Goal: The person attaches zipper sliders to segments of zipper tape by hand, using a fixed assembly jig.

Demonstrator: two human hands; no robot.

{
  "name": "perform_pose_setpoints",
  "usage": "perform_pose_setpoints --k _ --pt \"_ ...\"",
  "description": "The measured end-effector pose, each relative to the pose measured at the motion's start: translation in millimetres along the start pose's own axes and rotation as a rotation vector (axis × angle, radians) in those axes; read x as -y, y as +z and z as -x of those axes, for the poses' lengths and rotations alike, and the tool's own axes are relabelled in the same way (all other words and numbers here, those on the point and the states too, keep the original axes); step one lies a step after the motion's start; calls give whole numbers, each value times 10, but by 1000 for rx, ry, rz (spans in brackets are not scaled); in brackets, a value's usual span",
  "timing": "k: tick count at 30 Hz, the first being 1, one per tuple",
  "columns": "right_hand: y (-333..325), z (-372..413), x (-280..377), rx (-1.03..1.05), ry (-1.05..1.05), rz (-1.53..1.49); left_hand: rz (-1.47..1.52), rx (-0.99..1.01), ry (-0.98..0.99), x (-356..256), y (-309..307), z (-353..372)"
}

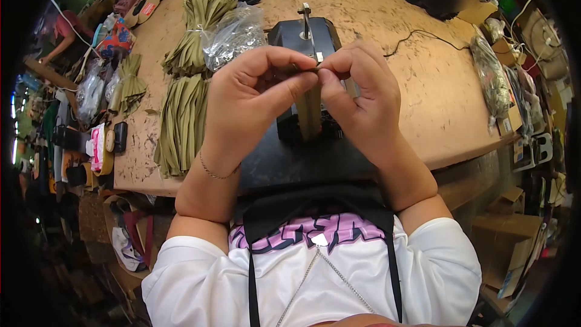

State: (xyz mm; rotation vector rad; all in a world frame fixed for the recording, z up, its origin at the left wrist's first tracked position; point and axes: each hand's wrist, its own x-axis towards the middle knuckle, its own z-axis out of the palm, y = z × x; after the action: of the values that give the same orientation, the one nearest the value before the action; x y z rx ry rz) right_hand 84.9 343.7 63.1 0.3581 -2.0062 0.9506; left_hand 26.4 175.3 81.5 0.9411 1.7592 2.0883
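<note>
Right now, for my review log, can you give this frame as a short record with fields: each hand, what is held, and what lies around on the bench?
left hand: raised, thumb and fingers pinched on the top end of the olive strap
right hand: pinched on the same end, fingertips meeting the left's
olive strap: hangs down in front of the black machine
surface: wooden workbench
left of hands: strap bundles, bag of metal parts
right side: black cable, second bag
</note>
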Motion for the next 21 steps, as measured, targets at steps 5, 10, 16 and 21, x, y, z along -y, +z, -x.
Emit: perform_pose_setpoints --k 5,10,16,21 --pt "-6 0 -79 -10 -71 33 -75 14 72 44 22 -14" --pt "-33 195 -223 -11 164 -230 -148 -117 63 149 -80 -220" --pt "-27 334 -388 28 199 -440 -168 -98 30 314 -168 -403" --pt "-26 321 -392 38 126 -358 -126 -68 0 363 -142 -491"
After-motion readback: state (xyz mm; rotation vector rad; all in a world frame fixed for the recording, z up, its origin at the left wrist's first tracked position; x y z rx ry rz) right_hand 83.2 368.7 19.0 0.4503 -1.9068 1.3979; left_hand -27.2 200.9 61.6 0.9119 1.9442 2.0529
